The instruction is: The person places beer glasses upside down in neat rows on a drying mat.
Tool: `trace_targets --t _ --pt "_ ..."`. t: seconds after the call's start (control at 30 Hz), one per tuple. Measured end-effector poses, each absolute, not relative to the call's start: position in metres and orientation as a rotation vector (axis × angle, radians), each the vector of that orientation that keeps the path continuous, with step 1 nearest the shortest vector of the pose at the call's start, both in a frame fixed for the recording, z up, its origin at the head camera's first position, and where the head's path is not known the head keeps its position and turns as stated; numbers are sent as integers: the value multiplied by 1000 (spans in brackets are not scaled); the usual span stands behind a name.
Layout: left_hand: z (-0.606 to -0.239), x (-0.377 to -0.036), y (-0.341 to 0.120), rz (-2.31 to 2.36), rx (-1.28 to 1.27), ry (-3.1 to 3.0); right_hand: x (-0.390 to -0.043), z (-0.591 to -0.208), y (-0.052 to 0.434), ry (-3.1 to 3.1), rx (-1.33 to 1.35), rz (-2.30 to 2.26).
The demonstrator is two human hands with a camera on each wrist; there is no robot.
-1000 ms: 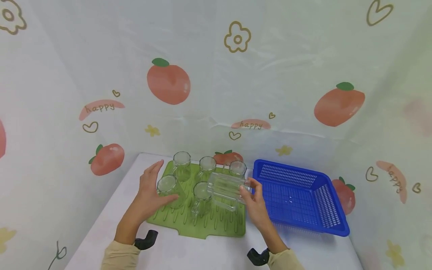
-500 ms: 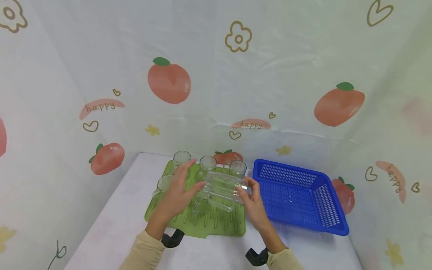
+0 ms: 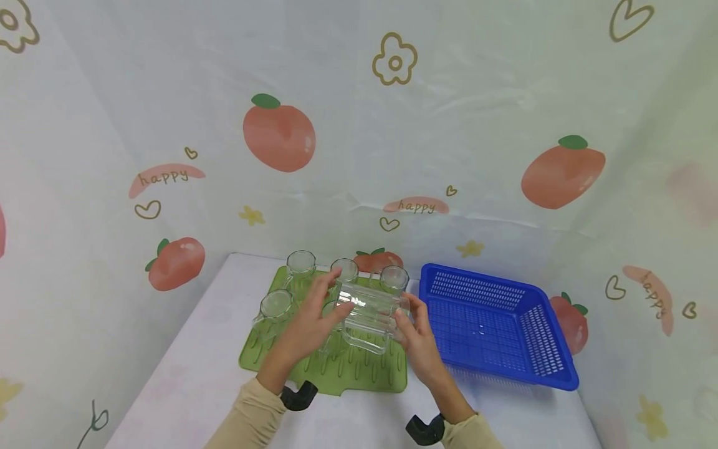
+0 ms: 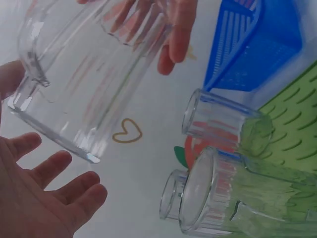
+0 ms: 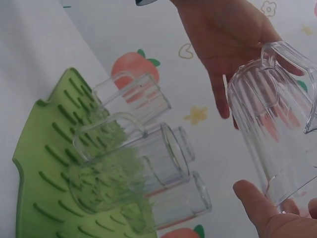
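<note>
A clear glass mug (image 3: 367, 312) lies sideways in the air over the green drying mat (image 3: 387, 380), its handle hanging toward me. My right hand (image 3: 422, 343) grips the mug's right end, thumb on the near side and fingers behind. At the left end my left hand (image 3: 308, 324) reaches up with fingers spread, fingertips right at the glass. In the left wrist view, the left hand (image 4: 54, 193) spreads its fingers just beneath the mug's edge (image 4: 59, 139). The right wrist view shows the right hand (image 5: 277, 218) around the mug's near end.
Several more glass mugs stand upright on the mat, among them a back left mug (image 3: 301, 268) and a front left mug (image 3: 275, 312). A blue plastic basket (image 3: 505, 374) sits right of the mat. A patterned curtain (image 3: 482, 125) hangs close behind the table.
My left hand has moved right, from beside the front left mug to the held mug's left end. The held mug has shifted slightly left, still in my right hand.
</note>
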State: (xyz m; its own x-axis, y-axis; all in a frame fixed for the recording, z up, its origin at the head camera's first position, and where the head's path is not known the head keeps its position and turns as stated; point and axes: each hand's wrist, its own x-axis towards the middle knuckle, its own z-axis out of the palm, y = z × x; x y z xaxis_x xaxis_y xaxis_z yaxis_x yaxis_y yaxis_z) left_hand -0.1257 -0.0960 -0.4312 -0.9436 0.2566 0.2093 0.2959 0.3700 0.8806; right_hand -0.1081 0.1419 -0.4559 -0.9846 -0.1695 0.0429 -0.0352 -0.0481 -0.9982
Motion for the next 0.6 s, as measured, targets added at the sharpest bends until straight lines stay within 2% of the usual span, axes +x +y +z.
trace_targets --t 0.6 --pt "-435 -125 -82 -1853 -620 -2442 -105 -457 141 2124 -310 -2088"
